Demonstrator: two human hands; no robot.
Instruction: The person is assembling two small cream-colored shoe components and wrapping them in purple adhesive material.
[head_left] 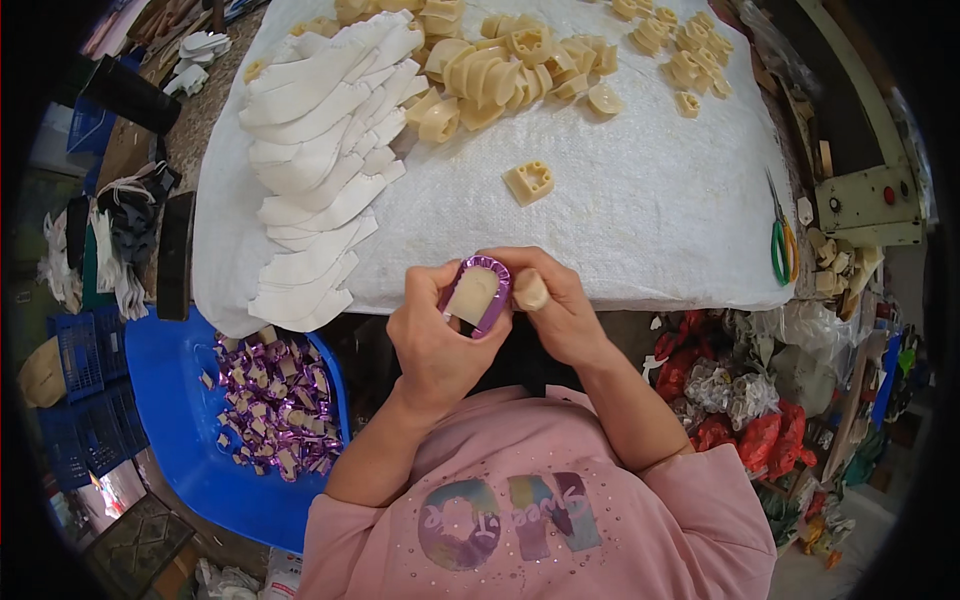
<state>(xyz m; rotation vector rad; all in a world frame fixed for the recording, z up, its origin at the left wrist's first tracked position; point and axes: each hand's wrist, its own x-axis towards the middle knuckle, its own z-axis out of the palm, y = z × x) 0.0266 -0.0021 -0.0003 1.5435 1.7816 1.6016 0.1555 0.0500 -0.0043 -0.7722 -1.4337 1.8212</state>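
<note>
Both hands meet at the near edge of the white-covered table point(640, 210). Left hand point(435, 335) grips a cream heel piece wrapped in purple material point(477, 293); right hand point(560, 305) pinches its right side, fingers closed. Blue tub point(180, 400) of finished purple pieces sits lower left.

We wear a pink short-sleeved T-shirt point(540, 500). Across its chest runs a print of large letters point(510, 512) in purple, blue, green and yellow, dotted around with small shiny studs. Below the sleeves our forearms are bare.

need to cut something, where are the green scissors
In the head view, the green-handled scissors lie at the white table cover's right edge, beside small wood offcuts.
</note>
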